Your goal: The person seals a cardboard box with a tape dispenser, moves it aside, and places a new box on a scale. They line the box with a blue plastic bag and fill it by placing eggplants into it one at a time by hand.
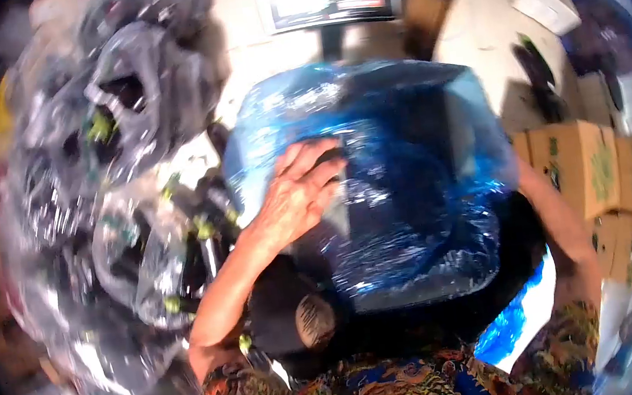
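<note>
Our left grip [298, 196] lies open, fingers spread flat on the bulging blue plastic bag [421, 216] hugged against us; the right grip is hidden behind it. Steadying, we judge; shifting it next calls for support underneath.

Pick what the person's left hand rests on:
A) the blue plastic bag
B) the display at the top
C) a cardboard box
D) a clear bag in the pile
A: the left hand lies flat with fingers spread on the blue plastic bag, while the cardboard boxes sit off to the right, away from it.
</note>
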{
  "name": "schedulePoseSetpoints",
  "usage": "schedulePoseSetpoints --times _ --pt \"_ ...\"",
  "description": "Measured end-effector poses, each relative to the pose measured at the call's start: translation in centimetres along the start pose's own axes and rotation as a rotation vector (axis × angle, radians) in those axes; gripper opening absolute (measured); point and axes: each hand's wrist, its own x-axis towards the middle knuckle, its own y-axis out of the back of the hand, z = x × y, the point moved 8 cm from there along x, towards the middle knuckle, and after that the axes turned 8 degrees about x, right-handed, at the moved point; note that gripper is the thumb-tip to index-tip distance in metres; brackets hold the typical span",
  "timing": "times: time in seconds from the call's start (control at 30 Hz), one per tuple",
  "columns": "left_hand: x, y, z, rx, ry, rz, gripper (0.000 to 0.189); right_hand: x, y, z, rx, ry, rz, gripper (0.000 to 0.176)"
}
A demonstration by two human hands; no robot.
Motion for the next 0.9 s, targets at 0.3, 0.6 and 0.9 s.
schedulePoseSetpoints --times 0.3,0.6,0.9 --pt "-23.5 -4.1 -5.6 -0.993 1.056 0.527 0.021 -3.4 0.6 5.2 0.119 0.046 -0.058 0.070" --pt "-42.3 -3.6 -5.1 0.130 1.283 0.547 0.039 -7.4 5.4 -2.1 -0.099 0.139 -0.023 0.041" --pt "-37.2 -4.5 -14.3 0.697 1.379 0.211 0.088 -10.5 6.5 -14.7 -0.050 0.092 -0.048 0.025"
